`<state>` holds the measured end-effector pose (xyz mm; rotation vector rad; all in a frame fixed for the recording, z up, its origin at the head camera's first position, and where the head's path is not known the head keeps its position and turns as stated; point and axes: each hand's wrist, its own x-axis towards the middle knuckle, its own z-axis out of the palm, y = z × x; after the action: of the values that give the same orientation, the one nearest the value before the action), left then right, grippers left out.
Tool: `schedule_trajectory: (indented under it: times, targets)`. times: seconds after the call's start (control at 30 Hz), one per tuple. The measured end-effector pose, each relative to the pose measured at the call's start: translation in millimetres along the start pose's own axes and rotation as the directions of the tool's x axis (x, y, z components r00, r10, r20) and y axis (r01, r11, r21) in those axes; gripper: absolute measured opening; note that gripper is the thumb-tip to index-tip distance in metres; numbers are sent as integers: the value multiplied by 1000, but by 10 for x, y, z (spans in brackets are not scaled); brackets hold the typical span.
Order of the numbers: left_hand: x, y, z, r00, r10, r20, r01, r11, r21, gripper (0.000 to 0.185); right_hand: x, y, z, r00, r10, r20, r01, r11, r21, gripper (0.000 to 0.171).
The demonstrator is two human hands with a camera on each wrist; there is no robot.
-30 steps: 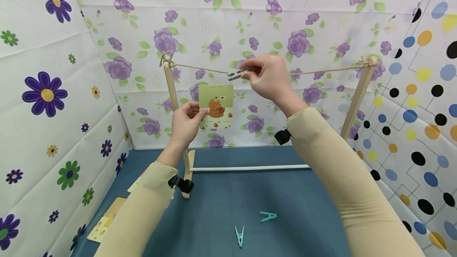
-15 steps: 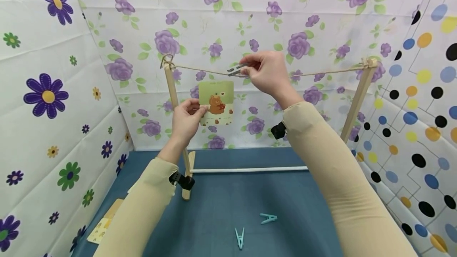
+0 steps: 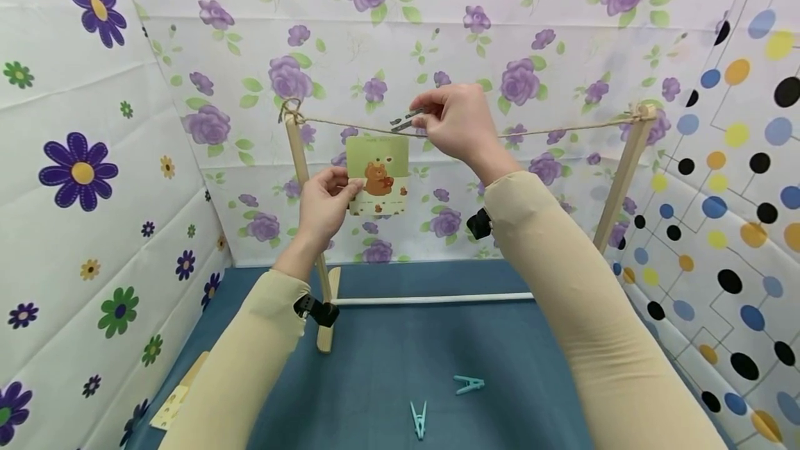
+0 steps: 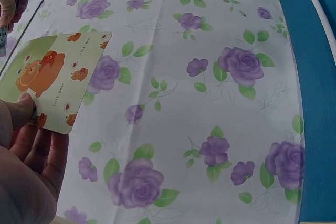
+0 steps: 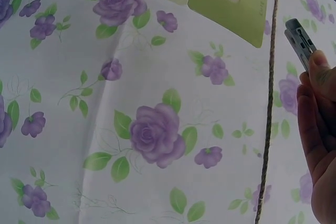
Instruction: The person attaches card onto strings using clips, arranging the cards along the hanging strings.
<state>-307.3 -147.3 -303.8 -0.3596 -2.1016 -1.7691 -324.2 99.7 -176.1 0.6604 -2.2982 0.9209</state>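
- Holding a green rectangular paper card printed with an orange bear [image 3: 378, 174], the left hand [image 3: 321, 205] pinches the card's left edge between thumb and fingers; the left wrist view shows the thumb [image 4: 18, 113] lying on the printed face.
- Card position — upright, its top edge at the thin brown twine line [image 3: 562, 128] and just below the clip.
- Right hand [image 3: 459, 120]: fingers curled, pinching a small grey spring clothespin [image 3: 406, 118] by its rear end — the clip's nose points left and lies at the twine, just above the card's top right corner.
- Right wrist view: the grey clothespin [image 5: 300, 42] sits beside the twine [image 5: 269, 98]; whether its nose straddles the twine cannot be told.
- Twine support: the line is tied between two light wooden uprights, left post [image 3: 305, 186] and right post [image 3: 620, 179], joined low down by a white crossbar [image 3: 431, 298].
- Base surface: a blue cloth-covered table [image 3: 387, 367] carries two turquoise plastic clothespins [image 3: 419, 419] [image 3: 467, 385], well apart from both hands.
- At the lower left edge, more pale printed cards [image 3: 171, 401] lie flat on the cloth.
- Backdrop: floral printed sheets [image 3: 375, 19] enclose the stand.
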Motion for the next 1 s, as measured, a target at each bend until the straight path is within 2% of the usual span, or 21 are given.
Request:
schedule_trajectory:
  times: [0.2,0.5,1.0]
  targets:
    - [-5,10,-20,1000,-4,-6,4,1000,7,26,28,-50,31,999,4,41,-4,1000,1,12]
    - [-19,-14,-2,1000,-2,10,2,1000,8,25,46,-79,77,996,-30,84,38,995,-92,14]
    - [-23,-11,26,1000,1,17,0,1000,-21,19,56,-81,78,989,-9,147,33,987,-159,15]
